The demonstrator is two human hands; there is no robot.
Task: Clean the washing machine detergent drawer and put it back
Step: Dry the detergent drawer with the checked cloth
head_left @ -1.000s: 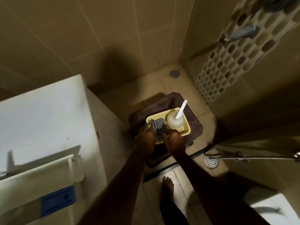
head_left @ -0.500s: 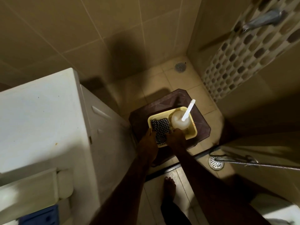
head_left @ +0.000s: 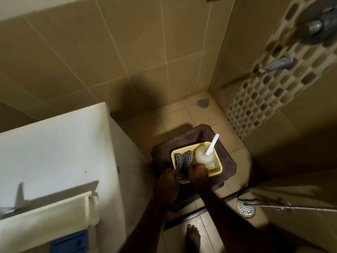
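Observation:
A yellow basket sits on a brown stool on the tiled floor. Inside it lie a black-and-white checked cloth and a pale round container with a white handle sticking up. My left hand and right hand are at the basket's near edge, fingers curled on either side of the cloth, which drapes over the rim between them. The white washing machine stands at the left, its detergent drawer pulled out, with a blue part below it.
A tap juts from the mosaic wall at the right. A metal shower hose runs over a round floor drain. A second drain is in the far corner. My bare foot stands near the stool.
Both hands stay at the basket's near edge. The checked cloth has gone from bunched to more spread out between them. The view has tilted up a little.

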